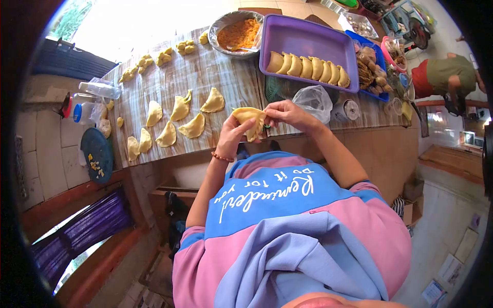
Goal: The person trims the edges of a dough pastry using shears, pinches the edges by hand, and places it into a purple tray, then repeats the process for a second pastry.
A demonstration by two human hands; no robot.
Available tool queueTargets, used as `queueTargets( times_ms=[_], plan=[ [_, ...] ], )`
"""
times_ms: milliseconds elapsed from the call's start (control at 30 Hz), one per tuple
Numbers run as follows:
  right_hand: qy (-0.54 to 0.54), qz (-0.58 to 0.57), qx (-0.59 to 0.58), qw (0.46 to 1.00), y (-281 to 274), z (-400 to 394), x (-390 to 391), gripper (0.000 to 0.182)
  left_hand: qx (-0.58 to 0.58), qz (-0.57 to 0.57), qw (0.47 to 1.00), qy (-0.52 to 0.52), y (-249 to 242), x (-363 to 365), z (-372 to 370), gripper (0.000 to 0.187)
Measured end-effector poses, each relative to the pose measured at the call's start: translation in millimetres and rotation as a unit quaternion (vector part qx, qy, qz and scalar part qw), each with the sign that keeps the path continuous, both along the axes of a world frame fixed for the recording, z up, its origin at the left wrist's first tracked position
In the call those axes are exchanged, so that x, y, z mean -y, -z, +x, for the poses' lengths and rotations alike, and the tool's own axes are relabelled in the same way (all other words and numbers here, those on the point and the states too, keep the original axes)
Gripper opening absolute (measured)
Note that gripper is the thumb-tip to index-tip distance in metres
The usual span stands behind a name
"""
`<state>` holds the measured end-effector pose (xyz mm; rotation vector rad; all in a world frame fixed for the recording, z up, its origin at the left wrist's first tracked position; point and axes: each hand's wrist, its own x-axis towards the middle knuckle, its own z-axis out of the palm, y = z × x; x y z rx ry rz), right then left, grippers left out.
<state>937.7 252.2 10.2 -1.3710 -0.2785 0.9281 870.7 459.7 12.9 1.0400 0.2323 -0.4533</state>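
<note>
A half-moon filled dough pastry (248, 114) is held in front of my chest, over the table's near edge. My left hand (234, 134), with a bead bracelet at the wrist, grips its left side, thumb on top. The fingers of my right hand (286, 113) pinch the curved edge at its right end. Several folded half-moon pastries (192, 126) lie on the table to the left of my hands. Beyond them sits a row of small dough lumps (145, 62).
A purple tray (308, 36) holds a row of pastries with crimped edges. Left of it stands a lined bowl of orange filling (239, 35). A clear plastic bag (314, 102) lies by my right hand. A blue plate (97, 169) with scraps is at left. Another person (449, 76) is far right.
</note>
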Motion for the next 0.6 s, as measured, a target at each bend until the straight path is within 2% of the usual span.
queueTargets(
  times_ms=[100,200,333,500,600],
  plan=[
    [-0.026,-0.069,0.04,0.996,-11,2,-1,0.024,-0.011,-0.01,1.0,0.009,-2,-1,-1,0.031],
    [-0.005,-0.095,0.06,0.994,-11,0,-10,0.022,-0.012,-0.024,0.999,0.031,-8,-1,-1,0.032],
    [0.003,-0.052,0.04,0.998,-13,-2,-10,0.021,-0.014,-0.028,0.998,0.057,-8,-4,2,0.033],
    [0.012,-0.065,0.052,0.996,-11,2,-3,0.022,0.013,-0.024,0.999,0.036,-13,2,3,0.033],
    [0.012,-0.032,0.035,0.999,-22,3,-5,0.021,0.032,-0.024,0.999,0.033,-12,1,4,0.034]
  ],
)
